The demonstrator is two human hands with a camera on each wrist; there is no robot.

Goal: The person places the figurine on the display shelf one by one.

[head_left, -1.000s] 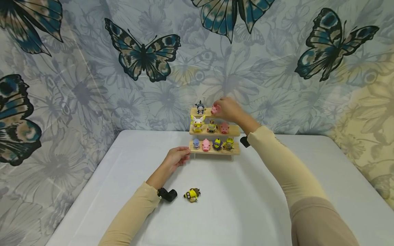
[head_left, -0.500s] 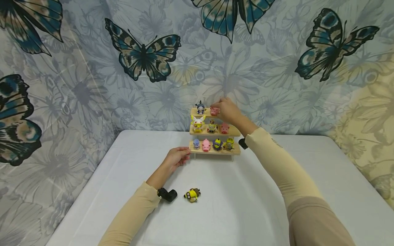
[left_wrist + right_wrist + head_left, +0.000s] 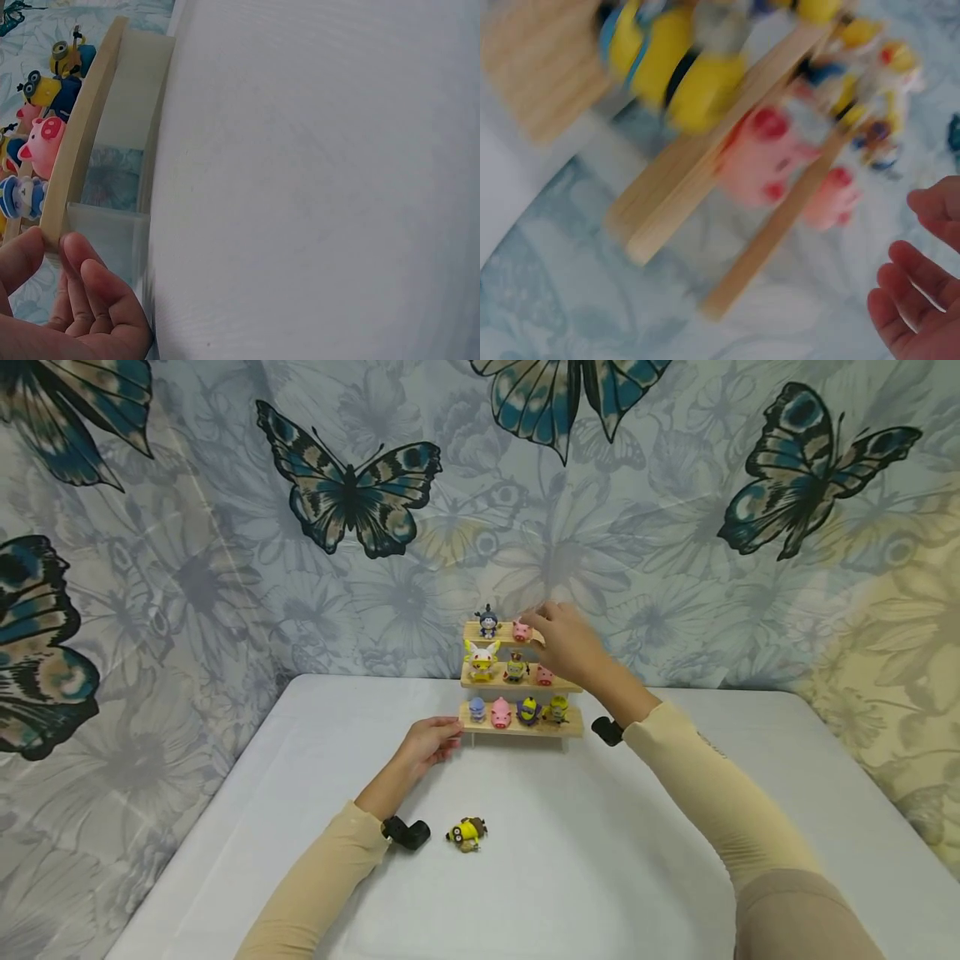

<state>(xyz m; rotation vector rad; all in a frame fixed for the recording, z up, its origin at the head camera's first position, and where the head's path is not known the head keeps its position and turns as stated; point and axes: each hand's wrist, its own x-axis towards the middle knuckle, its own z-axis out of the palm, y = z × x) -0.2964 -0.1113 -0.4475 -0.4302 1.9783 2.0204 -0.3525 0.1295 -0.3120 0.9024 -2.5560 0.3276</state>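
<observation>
A three-tier wooden display stand [image 3: 517,732] with toy figures on each tier stands at the table's back. My left hand [image 3: 429,745] pinches the left end of its lowest board [image 3: 84,124] between thumb and fingers. On the top tier sit a dark-capped figure [image 3: 487,623] and a small pink pig [image 3: 521,632]. My right hand [image 3: 567,639] is beside that pig, overlapping the stand's right side in the head view. In the right wrist view, its loosely bent fingers [image 3: 919,274] are apart from the pig figure [image 3: 832,199] and hold nothing.
A yellow minion figure [image 3: 467,833] lies on its side on the white tabletop [image 3: 540,877] in front of the stand. Another pink pig [image 3: 544,676] is on the middle tier, near my right wrist. Butterfly-print cloth [image 3: 352,602] hangs close behind the stand.
My right hand has released the pink pig on the top tier and drawn back a little to the right. The pig now faces forward. My left hand has stayed at the stand.
</observation>
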